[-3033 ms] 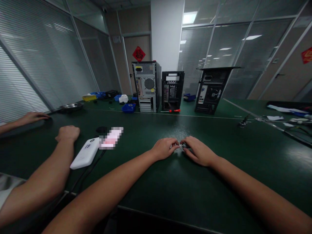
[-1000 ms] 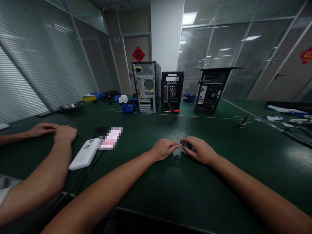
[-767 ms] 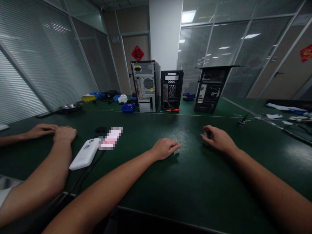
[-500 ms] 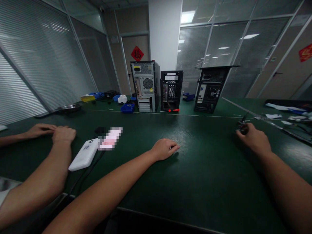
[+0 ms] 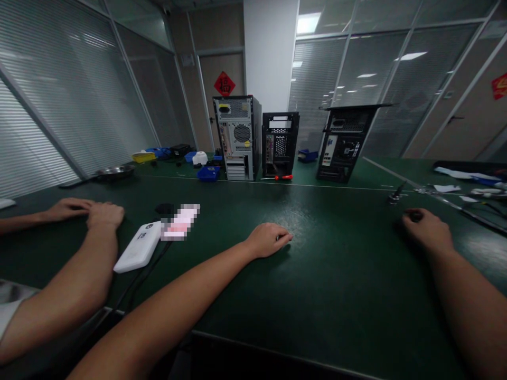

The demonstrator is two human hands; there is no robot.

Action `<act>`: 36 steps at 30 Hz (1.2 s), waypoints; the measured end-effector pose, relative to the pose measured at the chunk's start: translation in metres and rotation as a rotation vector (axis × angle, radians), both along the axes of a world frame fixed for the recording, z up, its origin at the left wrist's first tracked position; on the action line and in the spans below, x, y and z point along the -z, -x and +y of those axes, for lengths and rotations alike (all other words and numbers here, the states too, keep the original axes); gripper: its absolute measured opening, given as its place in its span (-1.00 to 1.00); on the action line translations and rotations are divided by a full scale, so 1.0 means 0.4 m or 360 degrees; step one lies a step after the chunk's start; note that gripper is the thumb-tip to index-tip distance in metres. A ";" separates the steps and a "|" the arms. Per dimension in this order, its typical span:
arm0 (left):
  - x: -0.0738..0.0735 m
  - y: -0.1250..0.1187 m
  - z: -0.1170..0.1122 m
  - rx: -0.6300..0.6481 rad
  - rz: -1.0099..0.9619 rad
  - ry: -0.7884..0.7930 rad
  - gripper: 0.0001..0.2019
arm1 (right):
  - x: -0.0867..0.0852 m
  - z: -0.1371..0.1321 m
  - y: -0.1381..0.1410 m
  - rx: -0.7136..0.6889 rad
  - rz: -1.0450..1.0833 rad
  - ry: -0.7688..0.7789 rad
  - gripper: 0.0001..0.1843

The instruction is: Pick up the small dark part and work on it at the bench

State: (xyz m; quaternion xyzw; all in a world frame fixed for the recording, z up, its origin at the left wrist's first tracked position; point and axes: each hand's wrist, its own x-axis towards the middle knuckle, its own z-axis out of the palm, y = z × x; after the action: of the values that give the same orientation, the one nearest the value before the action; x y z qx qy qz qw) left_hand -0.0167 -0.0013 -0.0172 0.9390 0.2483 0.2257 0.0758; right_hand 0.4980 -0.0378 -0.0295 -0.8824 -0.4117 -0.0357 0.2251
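Note:
My left hand (image 5: 270,240) rests on the green table with its fingers curled in and the thumb along them. A tiny light glint shows between thumb and finger, too small to name. Over at the right, my right hand (image 5: 428,231) is low over the table, loosely curled, with a dark gap between thumb and forefinger; nothing held can be made out. Just beyond it, apart from the fingers, stands a small shiny metal piece with a dark pointed top (image 5: 395,196). A red-handled screwdriver (image 5: 283,177) lies at the foot of the middle computer case (image 5: 279,145).
A grey computer case (image 5: 237,138) and a tilted black case (image 5: 344,143) stand at the back. Another person's hands (image 5: 105,215) rest at the left, beside a white power bank (image 5: 138,248). A blue tray (image 5: 208,174) and a metal dish (image 5: 114,172) lie farther back.
My right hand has let go of the small metal piece and drawn back to the right and nearer. My left hand has stayed in place.

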 end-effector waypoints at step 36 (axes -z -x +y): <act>-0.010 0.000 -0.012 -0.0092 -0.0040 0.0076 -0.76 | -0.048 0.006 0.182 -0.0508 -0.0335 -0.0235 -0.44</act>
State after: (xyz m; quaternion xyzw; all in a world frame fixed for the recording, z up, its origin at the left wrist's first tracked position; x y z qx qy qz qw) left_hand -0.0167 -0.0062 -0.0132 0.9264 0.2796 0.2336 0.0948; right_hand 0.4252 -0.0353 -0.0103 -0.7784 -0.5639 -0.1217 0.2475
